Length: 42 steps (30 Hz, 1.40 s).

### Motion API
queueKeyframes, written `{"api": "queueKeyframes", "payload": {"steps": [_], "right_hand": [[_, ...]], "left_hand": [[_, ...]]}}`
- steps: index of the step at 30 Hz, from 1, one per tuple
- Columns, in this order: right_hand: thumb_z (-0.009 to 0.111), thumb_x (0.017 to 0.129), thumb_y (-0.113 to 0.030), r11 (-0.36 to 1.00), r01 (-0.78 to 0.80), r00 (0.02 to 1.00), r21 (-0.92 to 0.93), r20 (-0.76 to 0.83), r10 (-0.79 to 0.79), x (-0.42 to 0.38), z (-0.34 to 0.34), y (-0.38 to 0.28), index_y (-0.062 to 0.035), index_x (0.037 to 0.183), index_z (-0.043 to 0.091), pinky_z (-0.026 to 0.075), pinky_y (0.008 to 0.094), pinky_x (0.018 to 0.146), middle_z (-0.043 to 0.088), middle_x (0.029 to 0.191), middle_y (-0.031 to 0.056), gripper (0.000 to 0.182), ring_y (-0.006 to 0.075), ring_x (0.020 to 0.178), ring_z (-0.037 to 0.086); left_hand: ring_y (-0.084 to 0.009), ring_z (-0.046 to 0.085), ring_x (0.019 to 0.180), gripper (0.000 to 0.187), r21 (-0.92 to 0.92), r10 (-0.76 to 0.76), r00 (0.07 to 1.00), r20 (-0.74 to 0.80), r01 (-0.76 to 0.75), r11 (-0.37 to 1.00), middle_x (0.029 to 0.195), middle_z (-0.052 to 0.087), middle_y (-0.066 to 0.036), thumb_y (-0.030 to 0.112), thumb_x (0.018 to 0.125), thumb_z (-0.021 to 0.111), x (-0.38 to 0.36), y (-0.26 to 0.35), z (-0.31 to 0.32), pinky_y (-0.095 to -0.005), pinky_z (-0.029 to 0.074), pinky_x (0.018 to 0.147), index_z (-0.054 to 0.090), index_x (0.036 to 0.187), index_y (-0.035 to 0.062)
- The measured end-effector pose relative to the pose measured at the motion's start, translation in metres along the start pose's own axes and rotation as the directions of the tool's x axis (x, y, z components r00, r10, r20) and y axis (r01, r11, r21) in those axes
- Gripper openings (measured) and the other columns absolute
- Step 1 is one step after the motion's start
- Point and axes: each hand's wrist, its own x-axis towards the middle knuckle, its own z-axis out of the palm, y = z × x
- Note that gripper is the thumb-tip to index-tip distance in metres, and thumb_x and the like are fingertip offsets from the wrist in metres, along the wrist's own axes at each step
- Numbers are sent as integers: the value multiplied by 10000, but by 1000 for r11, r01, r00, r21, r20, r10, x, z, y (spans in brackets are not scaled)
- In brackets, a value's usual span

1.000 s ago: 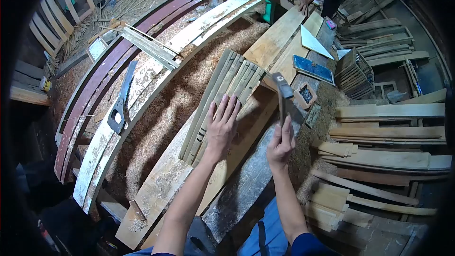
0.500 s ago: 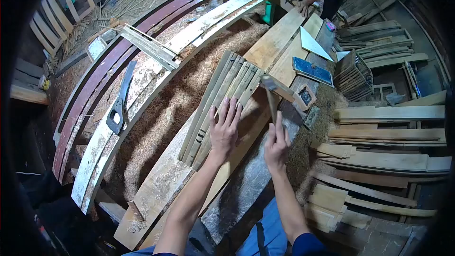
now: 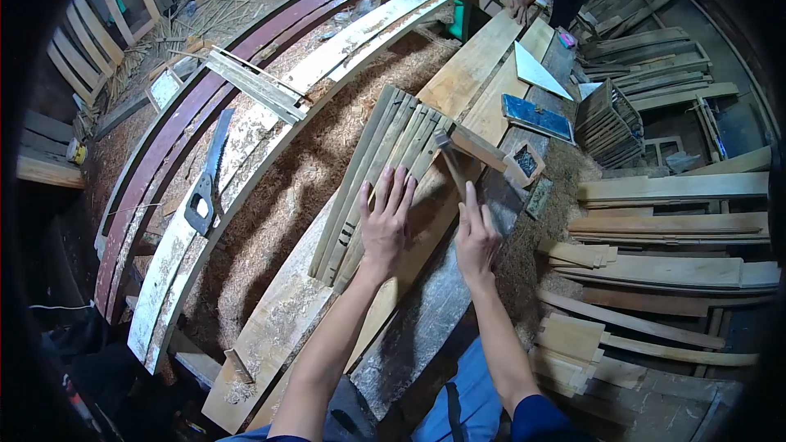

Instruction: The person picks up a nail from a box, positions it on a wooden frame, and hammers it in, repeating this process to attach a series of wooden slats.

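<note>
My left hand lies with fingers spread on a bundle of narrow wooden slats, which rests on light planks. Dark marks show on the slats near their lower end. My right hand is closed round the handle of a hammer, its index finger stretched along the handle. The hammer head is at the upper right corner of the slats, close to a wooden block.
A handsaw lies on a curved white beam. Beyond the block are a small box of dark bits, a blue case and a white triangle. A co-worker's hand touches the planks' far end. Boards lie at right.
The hammer head has come down and left, onto or close to the slats' upper corner, and my right hand has shifted slightly. My left hand stays on the slats. The view has moved slightly.
</note>
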Motion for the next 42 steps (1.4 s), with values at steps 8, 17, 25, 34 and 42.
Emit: {"api": "queueKeyframes", "payload": {"steps": [8,17,25,34,42], "right_hand": [[725,971,-218,954,300,939,18,-183,-292,-14,-3,23,-226,1363,706,513,448,593,631,879,48,393,281,698,653],[762,929,-269,911,412,911,19,-25,-412,8,-23,65,-237,1325,736,483,380,550,624,836,18,398,225,668,629],[766,910,-264,882,467,879,-64,-73,-471,63,-20,82,-198,1304,746,460,358,545,600,797,-4,400,203,660,608],[788,882,-249,870,490,867,-56,-76,-493,60,-20,78,-195,1273,759,434,348,530,577,772,1,395,197,646,588],[772,905,-259,900,431,895,-70,-93,-436,64,-25,78,-186,1258,766,457,360,554,586,791,2,360,189,655,598]], "left_hand": [[-210,387,1536,572,14,-8,1000,19,7,1000,1645,449,-22,138,918,552,-2,-4,3,-518,188,1277,572,1489,168],[-246,388,1536,597,-218,39,997,68,-23,976,1636,453,-75,129,872,619,-6,-19,-13,-516,228,1279,573,1467,111],[-259,419,1517,600,-154,29,998,55,-20,988,1610,484,-92,141,866,675,-7,-11,-15,-519,256,1273,586,1458,109],[-262,432,1508,555,-96,24,999,27,-21,995,1597,501,-91,121,876,678,-9,-13,-4,-521,259,1270,620,1428,116],[-258,430,1511,518,-87,8,1000,24,-6,996,1598,501,-82,95,909,635,-10,-9,0,-530,254,1272,623,1426,130]]}}
